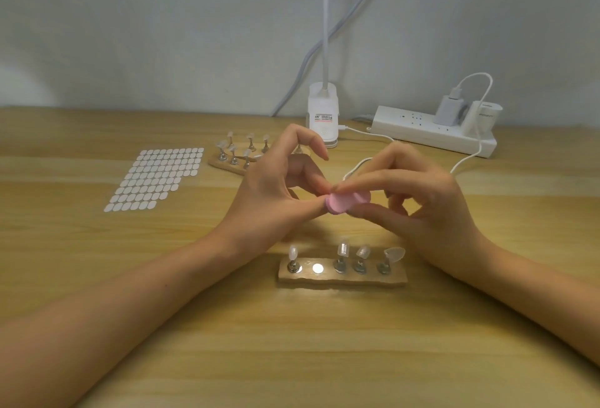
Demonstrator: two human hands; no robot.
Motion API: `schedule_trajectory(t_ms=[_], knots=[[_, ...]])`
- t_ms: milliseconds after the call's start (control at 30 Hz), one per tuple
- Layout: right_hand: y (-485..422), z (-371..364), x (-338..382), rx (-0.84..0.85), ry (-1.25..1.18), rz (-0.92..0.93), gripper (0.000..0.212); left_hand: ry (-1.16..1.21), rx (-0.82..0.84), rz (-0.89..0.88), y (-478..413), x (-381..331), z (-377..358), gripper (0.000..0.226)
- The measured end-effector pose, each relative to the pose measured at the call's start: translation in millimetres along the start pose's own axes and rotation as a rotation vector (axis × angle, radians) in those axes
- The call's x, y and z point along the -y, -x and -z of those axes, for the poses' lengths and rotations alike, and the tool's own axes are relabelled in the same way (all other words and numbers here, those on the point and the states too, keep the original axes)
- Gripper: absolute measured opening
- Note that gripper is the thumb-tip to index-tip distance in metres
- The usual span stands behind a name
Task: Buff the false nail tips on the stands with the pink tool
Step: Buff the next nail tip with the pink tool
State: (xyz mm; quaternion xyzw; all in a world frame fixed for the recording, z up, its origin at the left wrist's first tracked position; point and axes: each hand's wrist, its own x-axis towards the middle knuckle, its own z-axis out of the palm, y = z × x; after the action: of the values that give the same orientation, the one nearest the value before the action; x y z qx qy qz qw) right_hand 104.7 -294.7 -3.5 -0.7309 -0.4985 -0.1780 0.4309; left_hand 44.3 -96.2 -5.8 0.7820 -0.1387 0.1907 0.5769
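Note:
My right hand [418,200] pinches the pink tool [344,203] between thumb and forefinger, above the middle of the table. My left hand [279,193] pinches a small item against the tool's left end with thumb and middle finger, its forefinger raised. The fingertips hide that item; it seems to be a nail tip stand. Just in front of the hands lies a wooden base [341,277] carrying several metal stands with clear nail tips [342,248]. One round magnet spot [318,267] on it is bare.
A second wooden base with several nail stands [237,152] sits behind my left hand. A sheet of white oval stickers [156,177] lies at the left. A white lamp clamp [323,115], a power strip [431,131] and a white cable [467,157] are at the back right.

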Motion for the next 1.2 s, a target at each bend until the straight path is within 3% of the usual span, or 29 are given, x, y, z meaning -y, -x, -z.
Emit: schedule_trajectory(t_ms=[100,200,333,433,567,667,800,1100,1200], knots=[[-1.0,1.2,-1.2,-0.068,-0.032,-0.089,0.02,-0.004,-0.004,-0.001,-0.2,-0.1,0.4,0.043],[0.5,0.5,-0.9,-0.005,-0.017,-0.003,0.019,-0.005,0.002,-0.012,0.2,-0.8,0.2,0.045],[-1.0,1.4,-1.8,-0.071,-0.053,-0.105,0.018,-0.002,-0.002,-0.014,0.0,0.4,0.4,0.043],[0.2,-0.2,-0.5,0.013,-0.033,-0.009,0.019,0.006,0.008,-0.023,0.2,-0.4,0.5,0.044],[-1.2,2.5,-1.9,-0.075,-0.074,-0.128,0.02,0.006,0.0,-0.015,-0.6,0.4,0.6,0.043],[0.3,0.4,-0.9,-0.001,-0.061,-0.04,0.019,0.02,0.013,-0.024,0.1,-0.2,0.7,0.043],[-0.8,1.5,-3.3,-0.077,-0.086,-0.136,0.019,0.005,0.01,-0.018,0.0,0.3,0.9,0.042],[0.7,0.4,-1.9,-0.007,-0.073,-0.048,0.021,0.013,0.009,0.001,-0.1,-0.4,0.3,0.042],[-0.2,0.8,-1.3,-0.058,-0.083,-0.114,0.02,-0.005,-0.006,0.004,0.0,-0.1,0.9,0.043]])
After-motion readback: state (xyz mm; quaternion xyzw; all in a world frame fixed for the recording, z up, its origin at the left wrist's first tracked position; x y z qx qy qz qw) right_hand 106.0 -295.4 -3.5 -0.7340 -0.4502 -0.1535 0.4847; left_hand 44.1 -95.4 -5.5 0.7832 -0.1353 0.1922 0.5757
